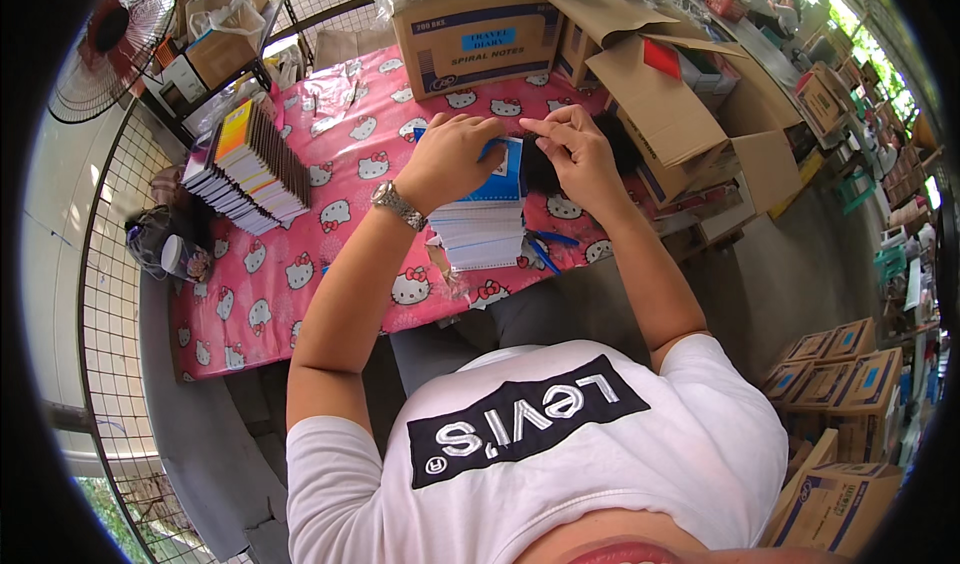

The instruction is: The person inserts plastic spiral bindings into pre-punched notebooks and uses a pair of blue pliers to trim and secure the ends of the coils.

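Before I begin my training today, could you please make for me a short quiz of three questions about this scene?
1. On which wrist is the watch worn?
2. True or false: the left hand is over the blue cover on top of the paper stack.
3. Choose one: from the person's own side, where does the blue-handled tool lie?
A. Left of the paper stack
B. Right of the paper stack
C. On top of the paper stack

Key: 1. Left; 2. True; 3. B

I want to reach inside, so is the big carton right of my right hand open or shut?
Open: the carton's flaps spread outward, and a red piece shows by its opening.
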{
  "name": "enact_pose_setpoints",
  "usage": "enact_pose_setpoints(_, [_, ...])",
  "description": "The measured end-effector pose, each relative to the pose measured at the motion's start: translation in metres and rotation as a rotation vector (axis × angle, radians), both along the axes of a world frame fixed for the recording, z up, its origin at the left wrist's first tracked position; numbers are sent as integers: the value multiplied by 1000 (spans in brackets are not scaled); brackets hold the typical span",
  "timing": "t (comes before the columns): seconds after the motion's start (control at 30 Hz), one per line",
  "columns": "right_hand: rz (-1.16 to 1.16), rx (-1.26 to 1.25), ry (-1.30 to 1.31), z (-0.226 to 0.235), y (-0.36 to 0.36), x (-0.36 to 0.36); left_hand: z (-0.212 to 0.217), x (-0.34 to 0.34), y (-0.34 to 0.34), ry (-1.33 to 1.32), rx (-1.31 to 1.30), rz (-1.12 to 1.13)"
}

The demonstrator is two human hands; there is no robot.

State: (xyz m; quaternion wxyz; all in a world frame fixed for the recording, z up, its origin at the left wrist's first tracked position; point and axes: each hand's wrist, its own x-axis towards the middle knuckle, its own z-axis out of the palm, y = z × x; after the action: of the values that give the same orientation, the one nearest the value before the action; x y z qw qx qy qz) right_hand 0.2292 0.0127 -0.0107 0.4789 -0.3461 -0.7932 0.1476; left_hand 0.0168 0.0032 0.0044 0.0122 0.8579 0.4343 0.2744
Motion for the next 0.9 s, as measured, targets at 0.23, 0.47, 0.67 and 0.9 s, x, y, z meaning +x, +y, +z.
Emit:
enact_pose_setpoints(0.23, [93,-46,70,-1,-14,2,6,3,1,-18,-91,-52])
enact_pose_setpoints(0.47, [117,-175,-21,5,-7,14,-1,15,-2,-1,26,-19])
enact_pose_setpoints(0.67, [93,-543,-124,39,-20,15,5,23,-17,54,-63,-48])
enact_pose_setpoints(0.9, [190,-912,733,-19,15,41,4,4,-12,-20,-136,-168])
